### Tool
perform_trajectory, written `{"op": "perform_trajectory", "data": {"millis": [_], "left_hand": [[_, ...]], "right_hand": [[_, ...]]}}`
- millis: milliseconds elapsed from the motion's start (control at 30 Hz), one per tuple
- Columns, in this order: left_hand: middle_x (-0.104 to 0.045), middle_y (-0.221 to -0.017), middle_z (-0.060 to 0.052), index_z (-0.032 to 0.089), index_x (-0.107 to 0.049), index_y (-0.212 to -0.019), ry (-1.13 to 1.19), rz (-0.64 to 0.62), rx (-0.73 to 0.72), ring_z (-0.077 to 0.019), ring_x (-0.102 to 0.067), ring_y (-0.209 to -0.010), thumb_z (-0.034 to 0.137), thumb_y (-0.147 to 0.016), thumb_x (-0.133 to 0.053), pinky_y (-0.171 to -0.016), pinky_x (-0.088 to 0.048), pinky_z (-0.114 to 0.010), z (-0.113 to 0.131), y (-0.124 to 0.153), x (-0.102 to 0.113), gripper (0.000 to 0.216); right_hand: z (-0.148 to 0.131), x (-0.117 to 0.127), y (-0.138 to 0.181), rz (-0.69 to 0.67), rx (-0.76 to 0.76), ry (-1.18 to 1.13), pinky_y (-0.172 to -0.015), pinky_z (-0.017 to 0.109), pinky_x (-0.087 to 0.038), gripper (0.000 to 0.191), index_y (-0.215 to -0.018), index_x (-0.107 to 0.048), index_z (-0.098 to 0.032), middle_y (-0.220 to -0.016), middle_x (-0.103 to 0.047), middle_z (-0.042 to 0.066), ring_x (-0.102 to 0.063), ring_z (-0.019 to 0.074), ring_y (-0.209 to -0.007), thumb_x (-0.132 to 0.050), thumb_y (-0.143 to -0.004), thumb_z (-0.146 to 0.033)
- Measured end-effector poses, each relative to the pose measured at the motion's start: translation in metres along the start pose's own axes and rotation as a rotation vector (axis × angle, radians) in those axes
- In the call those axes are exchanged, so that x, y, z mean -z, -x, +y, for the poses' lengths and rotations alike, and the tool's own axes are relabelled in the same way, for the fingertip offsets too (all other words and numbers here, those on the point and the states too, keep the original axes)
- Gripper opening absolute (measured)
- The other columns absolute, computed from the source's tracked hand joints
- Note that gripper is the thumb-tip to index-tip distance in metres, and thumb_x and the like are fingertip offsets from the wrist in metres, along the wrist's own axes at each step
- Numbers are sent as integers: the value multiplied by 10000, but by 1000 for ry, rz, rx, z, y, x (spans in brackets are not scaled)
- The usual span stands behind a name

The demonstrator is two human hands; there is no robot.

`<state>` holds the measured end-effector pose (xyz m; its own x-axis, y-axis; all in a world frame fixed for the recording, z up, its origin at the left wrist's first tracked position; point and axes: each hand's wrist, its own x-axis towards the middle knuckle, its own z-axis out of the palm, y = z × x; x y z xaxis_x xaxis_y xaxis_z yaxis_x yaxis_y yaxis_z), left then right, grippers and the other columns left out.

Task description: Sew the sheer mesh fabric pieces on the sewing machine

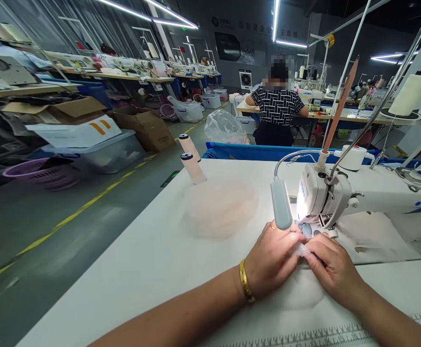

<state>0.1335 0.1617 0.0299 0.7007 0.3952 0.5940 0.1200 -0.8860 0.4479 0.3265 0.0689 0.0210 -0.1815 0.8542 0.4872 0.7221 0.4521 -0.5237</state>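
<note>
Just in front of the needle area of a white sewing machine (373, 190), my left hand (277, 253) and my right hand (335, 265) meet. Both have their fingertips pinched on a piece of sheer white fabric (302, 250), whose loose part hangs toward me over the tabletop. A gold bracelet circles my left wrist. Above my left fingers hangs a grey lamp head (281, 205) on a bendable neck, lighting the sewing spot. The needle and presser foot are mostly hidden by the machine head and my hands.
A blurred heap of sheer peach fabric (221, 209) lies on the white table (138, 270), with two peach thread spools (194, 168) behind it. A ruler strip (326, 336) runs along the near edge. Large thread cones (411, 94) stand right. A person (278, 111) sits ahead.
</note>
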Motion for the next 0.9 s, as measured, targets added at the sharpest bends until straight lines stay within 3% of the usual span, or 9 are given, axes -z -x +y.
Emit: {"op": "perform_trajectory", "data": {"millis": [100, 300, 533, 900], "left_hand": [[-716, -1119, -74, 204, -629, -1176, 42, 4, -4, -238, -646, -1023, 156, -956, -503, -890, -529, -398, 0, -1, 1, 257], [-707, -1090, -65, 199, -631, -1078, 81, -10, 5, -223, -648, -1030, 109, -895, -506, -918, -518, -391, 1, -1, 3, 239], [-712, -1146, -78, 217, -663, -1124, -27, 32, -26, -239, -651, -1089, 156, -933, -568, -896, -543, -386, -3, 4, 1, 222], [-731, -1069, -65, 199, -688, -987, -92, 132, -102, -193, -685, -945, 109, -973, -558, -780, -556, -323, -6, 3, -1, 159]], "right_hand": [[0, 0, 0, 10, 18, -6, -725, 323, -481, 219, -960, -633, -230, -873, -648, 24, -579, 187, -779, -459, -1092, -210], [0, -1, 0, 11, 41, 2, -734, 328, -463, 218, -958, -626, -228, -887, -644, 25, -570, 187, -790, -453, -1086, -189], [1, -1, 1, -7, 25, 6, -766, 343, -459, 238, -953, -622, -228, -894, -651, 31, -570, 192, -795, -431, -1094, -203], [1, -2, 2, 4, 7, -13, -761, 331, -433, 206, -968, -625, -238, -874, -643, 12, -567, 192, -789, -463, -1090, -198]]}}
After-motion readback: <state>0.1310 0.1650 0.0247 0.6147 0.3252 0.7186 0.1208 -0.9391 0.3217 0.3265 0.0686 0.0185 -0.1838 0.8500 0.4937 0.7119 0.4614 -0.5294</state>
